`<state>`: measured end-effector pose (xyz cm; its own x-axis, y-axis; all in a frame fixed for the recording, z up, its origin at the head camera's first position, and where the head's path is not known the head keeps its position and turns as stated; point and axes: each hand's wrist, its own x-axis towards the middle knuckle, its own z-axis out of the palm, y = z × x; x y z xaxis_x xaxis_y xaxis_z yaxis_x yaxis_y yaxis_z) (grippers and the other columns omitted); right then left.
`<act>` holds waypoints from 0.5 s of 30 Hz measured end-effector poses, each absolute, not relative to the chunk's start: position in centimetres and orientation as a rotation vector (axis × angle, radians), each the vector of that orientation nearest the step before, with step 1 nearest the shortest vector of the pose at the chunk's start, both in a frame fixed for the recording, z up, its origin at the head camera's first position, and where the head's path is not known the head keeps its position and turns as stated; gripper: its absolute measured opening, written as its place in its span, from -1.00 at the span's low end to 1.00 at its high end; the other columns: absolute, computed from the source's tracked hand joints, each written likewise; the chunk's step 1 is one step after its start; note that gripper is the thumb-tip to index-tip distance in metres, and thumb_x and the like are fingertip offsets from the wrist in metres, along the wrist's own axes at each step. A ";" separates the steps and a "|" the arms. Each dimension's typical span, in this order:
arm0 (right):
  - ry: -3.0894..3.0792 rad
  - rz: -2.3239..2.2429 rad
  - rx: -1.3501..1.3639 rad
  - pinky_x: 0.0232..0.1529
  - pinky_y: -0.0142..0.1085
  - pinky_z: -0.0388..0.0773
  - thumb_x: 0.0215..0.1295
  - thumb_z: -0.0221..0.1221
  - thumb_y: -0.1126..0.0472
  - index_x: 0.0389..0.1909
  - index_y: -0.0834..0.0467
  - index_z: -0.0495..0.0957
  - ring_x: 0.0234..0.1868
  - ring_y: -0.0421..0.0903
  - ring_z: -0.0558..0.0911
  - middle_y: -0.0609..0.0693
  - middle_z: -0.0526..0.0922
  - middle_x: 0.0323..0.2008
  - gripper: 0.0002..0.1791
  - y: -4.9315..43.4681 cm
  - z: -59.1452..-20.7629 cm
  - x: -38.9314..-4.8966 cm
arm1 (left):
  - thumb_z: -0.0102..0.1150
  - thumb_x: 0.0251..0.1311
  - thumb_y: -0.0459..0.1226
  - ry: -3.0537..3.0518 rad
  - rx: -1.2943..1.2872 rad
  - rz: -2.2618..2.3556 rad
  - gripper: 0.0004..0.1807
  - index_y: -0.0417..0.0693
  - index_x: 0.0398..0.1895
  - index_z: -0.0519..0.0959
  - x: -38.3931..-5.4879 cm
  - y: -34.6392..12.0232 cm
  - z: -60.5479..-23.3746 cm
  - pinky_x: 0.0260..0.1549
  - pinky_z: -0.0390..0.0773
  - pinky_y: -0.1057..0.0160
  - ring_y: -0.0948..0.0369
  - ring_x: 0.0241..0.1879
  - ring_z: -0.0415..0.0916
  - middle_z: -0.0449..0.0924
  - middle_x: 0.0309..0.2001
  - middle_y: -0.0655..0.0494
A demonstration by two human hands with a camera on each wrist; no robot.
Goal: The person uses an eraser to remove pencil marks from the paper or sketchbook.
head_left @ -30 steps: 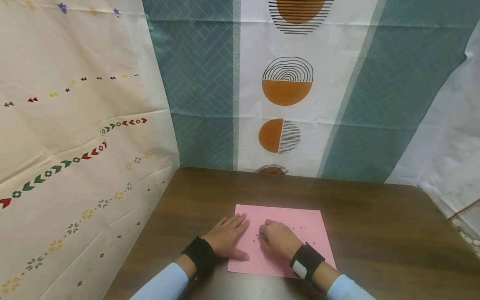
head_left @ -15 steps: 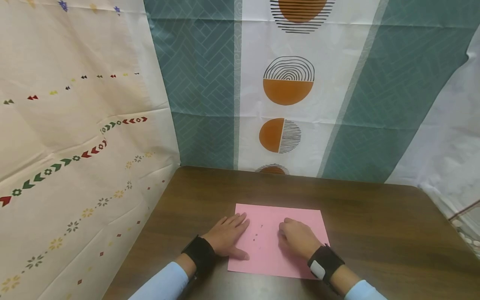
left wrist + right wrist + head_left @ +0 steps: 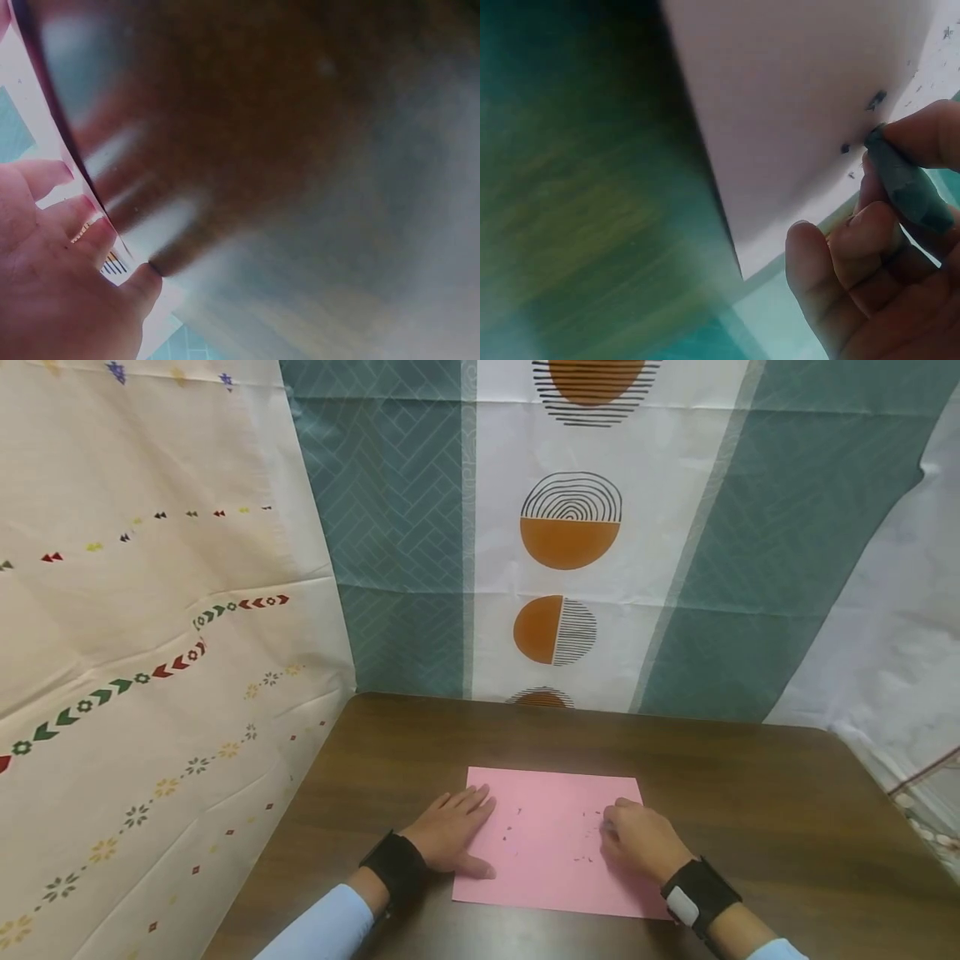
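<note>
On the table lies a sheet of pink paper point(image 3: 543, 885). My left hand point(image 3: 448, 832) rests flat on its left edge, fingers spread. In the left wrist view the same hand point(image 3: 67, 277) shows its fingertips along the paper's edge. Near the sheet's right side, my right hand point(image 3: 641, 839) pinches a small dark grey, tapered lump point(image 3: 909, 184) between thumb and fingers. Its tip is close over the paper in the right wrist view. Small dark crumbs point(image 3: 583, 859) lie on the sheet beside the right hand, and more crumbs point(image 3: 507, 833) near the left hand.
The brown wooden table point(image 3: 420, 735) extends around the paper on all sides. Behind it hangs a green and white cloth point(image 3: 495, 527) with orange circles. A cream patterned cloth point(image 3: 150, 710) borders the left side.
My right hand has moved rightward across the paper with the grey lump, from near the middle to the right side. More crumbs show where it was. The left hand stays in place.
</note>
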<state>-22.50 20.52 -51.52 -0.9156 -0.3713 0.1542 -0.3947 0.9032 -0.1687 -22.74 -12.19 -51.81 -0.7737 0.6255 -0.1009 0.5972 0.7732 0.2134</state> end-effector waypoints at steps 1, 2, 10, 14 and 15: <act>-2.945 0.293 0.594 -0.47 -0.30 0.49 0.04 0.25 0.22 -0.50 0.07 0.58 -0.57 -0.22 0.33 -0.17 0.36 -0.61 -0.97 20.6 -51.5 -22.5 | 0.02 -0.09 0.41 2.800 0.974 0.253 0.10 -0.03 0.43 0.04 -22.8 -12.2 -51.8 0.25 -0.01 -0.22 0.05 0.37 -0.20 -0.11 0.45 -0.01; -2.943 0.295 0.596 -0.47 -0.30 0.48 0.03 0.25 0.22 -0.50 0.07 0.58 -0.57 -0.22 0.33 -0.16 0.36 -0.61 -0.96 20.7 -51.5 -22.5 | 0.02 -0.09 0.41 2.801 0.973 0.252 0.10 -0.03 0.43 0.04 -22.7 -12.2 -51.8 0.25 -0.01 -0.21 0.05 0.37 -0.20 -0.11 0.45 -0.01; -2.975 0.503 0.521 -0.27 -0.15 0.59 0.05 0.27 0.20 -0.44 0.05 0.61 -0.44 -0.22 0.48 -0.15 0.50 -0.52 -0.95 21.7 -51.4 -22.7 | 0.06 -0.10 0.39 2.804 0.963 0.256 0.10 -0.05 0.42 0.07 -22.7 -12.1 -51.5 0.24 0.01 -0.22 0.03 0.37 -0.17 -0.08 0.44 -0.04; -3.001 0.701 0.361 -0.20 -0.01 0.59 0.09 0.27 0.16 -0.31 0.09 0.62 -0.31 -0.11 0.58 -0.05 0.62 -0.37 -0.85 23.1 -51.1 -22.5 | 0.06 -0.10 0.38 2.806 0.979 0.247 0.09 -0.06 0.42 0.08 -22.7 -12.0 -51.6 0.23 0.04 -0.23 0.02 0.36 -0.15 -0.06 0.44 -0.05; -2.999 0.730 0.332 -0.21 0.01 0.59 0.10 0.26 0.16 -0.27 0.11 0.62 -0.29 -0.07 0.60 0.00 0.64 -0.33 -0.82 23.6 -51.0 -22.5 | 0.06 -0.10 0.38 2.807 0.981 0.248 0.09 -0.05 0.42 0.08 -22.7 -12.0 -51.6 0.23 0.04 -0.23 0.02 0.36 -0.15 -0.06 0.44 -0.04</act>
<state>-22.48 23.61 -50.97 -0.9764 -0.1980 0.0858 -0.2153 0.8667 -0.4500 -22.71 -12.02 -51.61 -0.7728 0.6277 -0.0937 0.6015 0.7715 0.2073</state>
